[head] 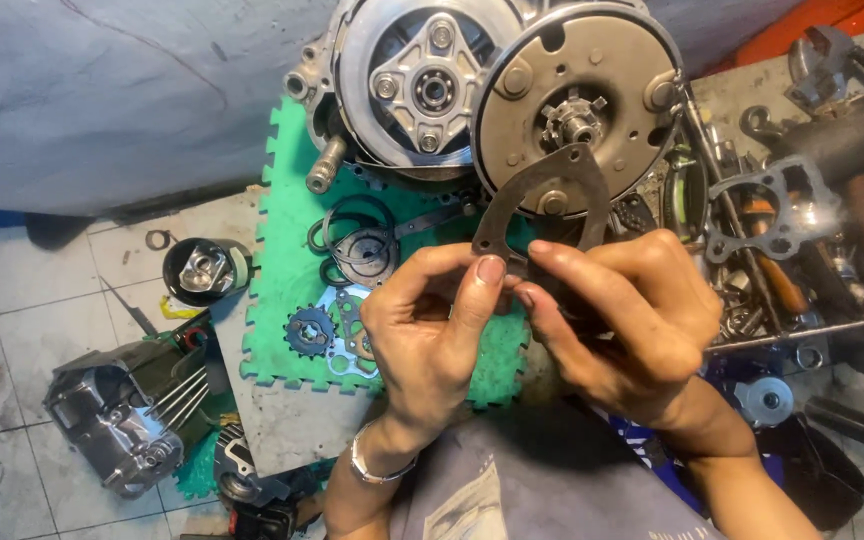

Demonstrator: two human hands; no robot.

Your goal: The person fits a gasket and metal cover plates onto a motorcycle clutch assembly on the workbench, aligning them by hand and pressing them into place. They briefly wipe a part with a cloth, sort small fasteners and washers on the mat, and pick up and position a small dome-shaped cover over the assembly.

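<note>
My left hand [427, 325] and my right hand [624, 310] meet in the middle of the view and together pinch the lower end of a thin grey gasket [552, 200] shaped like an open loop. The gasket is held upright in front of a motorcycle engine [492, 90], just below its round clutch drum [577, 105]. The left thumb and forefinger press one gasket end; the right fingertips grip the other end. A metal bracelet sits on my left wrist.
A green foam mat [287, 300] holds rings, a small sprocket [309, 332] and flat plates. A cylinder head [122, 420] and a piston in a black cup [202, 270] lie on the tiled floor at left. Tools and another gasket [772, 215] crowd the right side.
</note>
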